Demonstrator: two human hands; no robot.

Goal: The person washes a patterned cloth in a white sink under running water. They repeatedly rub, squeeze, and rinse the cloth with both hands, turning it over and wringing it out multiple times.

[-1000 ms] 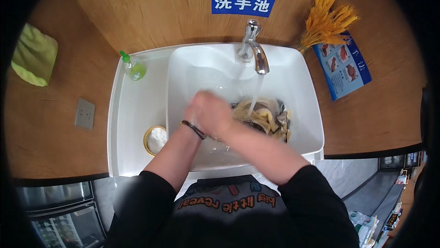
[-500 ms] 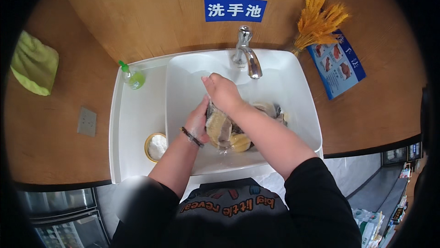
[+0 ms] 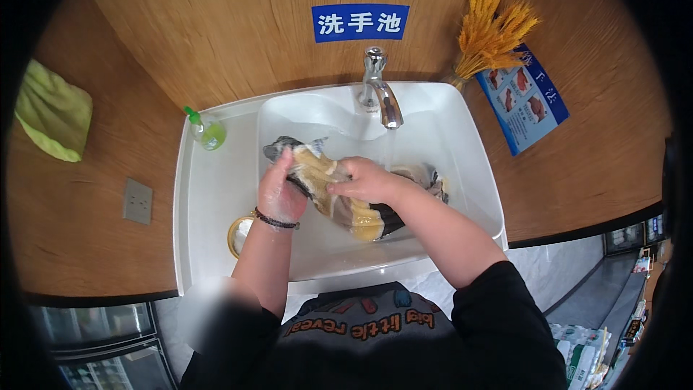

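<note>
1. Head view, the only one here. I'm using the faucet [image 3: 388,108] as the landmark. The cloth [image 3: 310,166] is in the sink [image 3: 473,166], on the wearer's side of the faucet and off to its left: a wet bundle of yellow, grey, black and white, partly lifted, with more of it slumped lower down.
2. The left hand [image 3: 281,194] is left of the faucet, curled round the upper end with its thumb on top. Its other fingers are mostly hidden under the fabric.
3. The right hand [image 3: 363,179] sits below the faucet, slightly left, and has a fold pinched between thumb and fingers. So both are gripping.
4. Handling, imo: soft and floppy, no stiffness at all, probably heavier than it looks with water in it, and likely slick. Not fragile, though a single-corner pinch might slide off. I'd grab thick gathered folds with the whole palm, well spaced, like the two spots held now.
5. Around it: left of the faucet, the white tabletop [image 3: 216,188] carries a green-topped soap bottle [image 3: 211,135] and, nearer the wearer, a bowl [image 3: 232,238] of white stuff, partly hidden by the forearm. Right of the faucet there's a dried wheat bunch [image 3: 494,33].
</note>
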